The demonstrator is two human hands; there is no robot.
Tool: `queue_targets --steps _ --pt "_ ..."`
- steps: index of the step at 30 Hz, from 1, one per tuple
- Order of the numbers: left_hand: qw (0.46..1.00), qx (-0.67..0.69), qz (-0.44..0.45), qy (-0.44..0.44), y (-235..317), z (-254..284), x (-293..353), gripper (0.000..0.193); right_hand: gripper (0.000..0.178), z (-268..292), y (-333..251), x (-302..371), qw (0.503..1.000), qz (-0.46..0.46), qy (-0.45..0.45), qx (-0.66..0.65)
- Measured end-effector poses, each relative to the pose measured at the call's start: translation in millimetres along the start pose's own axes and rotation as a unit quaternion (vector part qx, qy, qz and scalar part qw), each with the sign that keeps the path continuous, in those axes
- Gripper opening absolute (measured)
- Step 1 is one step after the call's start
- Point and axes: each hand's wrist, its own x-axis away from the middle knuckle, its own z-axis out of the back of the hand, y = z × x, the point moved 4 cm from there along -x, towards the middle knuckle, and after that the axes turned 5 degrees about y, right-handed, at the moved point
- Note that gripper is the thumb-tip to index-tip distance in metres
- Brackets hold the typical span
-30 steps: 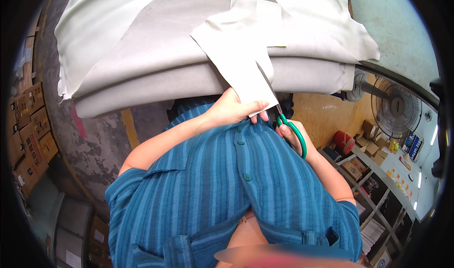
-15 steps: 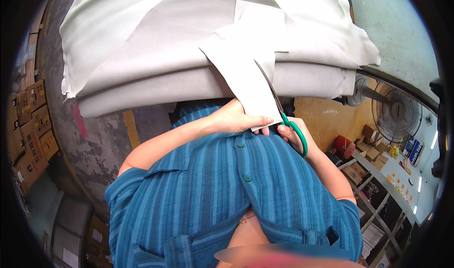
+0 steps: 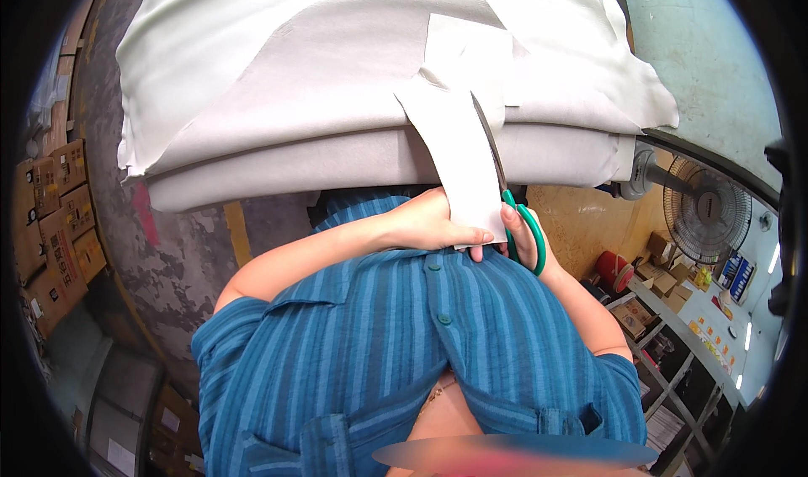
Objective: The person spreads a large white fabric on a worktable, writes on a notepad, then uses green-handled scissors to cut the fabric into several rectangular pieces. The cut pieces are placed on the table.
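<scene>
White leather-like strip [image 3: 471, 161] is draped over the near edge of the grey-backed hide stack [image 3: 320, 81], right of that edge's middle. Its lower end is clamped between thumb and fingers of the left hand [image 3: 438, 224]. Green-handled scissors [image 3: 510, 200] are gripped by the right hand's [image 3: 528, 237] curled fingers, blade along the strip's right side. Dark printing is borne by cardboard cartons [image 3: 63, 250]; the marking on the caged fan's [image 3: 708, 201] hub is too small to be read.
</scene>
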Motion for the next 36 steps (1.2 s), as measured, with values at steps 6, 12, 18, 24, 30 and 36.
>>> queue_targets --steps 6,12,18,24,30,36 --pt "0.996 -0.056 -0.033 -0.065 2 -4 0 0.022 0.069 -13 -8 -7 0.989 -0.013 -0.008 -0.149" --pt "0.996 -0.042 -0.022 -0.071 0 -6 -3 0.026 0.066 -4 -24 -15 0.999 0.011 0.02 -0.035" --pt "0.991 -0.083 -0.068 -0.083 0 -7 -4 0.036 0.065 5 -18 -18 1.0 -0.013 0.018 -0.014" --pt "0.985 -0.149 -0.051 -0.068 16 -5 0 0.065 0.079 16 -38 -39 0.987 0.12 -0.094 -0.045" --pt "0.987 0.041 -0.115 0.107 51 56 16 0.1 0.088 25 -69 -29 0.982 0.161 -0.078 -0.053" --pt "0.948 0.032 -0.289 0.132 118 102 -3 0.098 0.095 11 -106 -31 0.959 0.252 -0.1 -0.08"
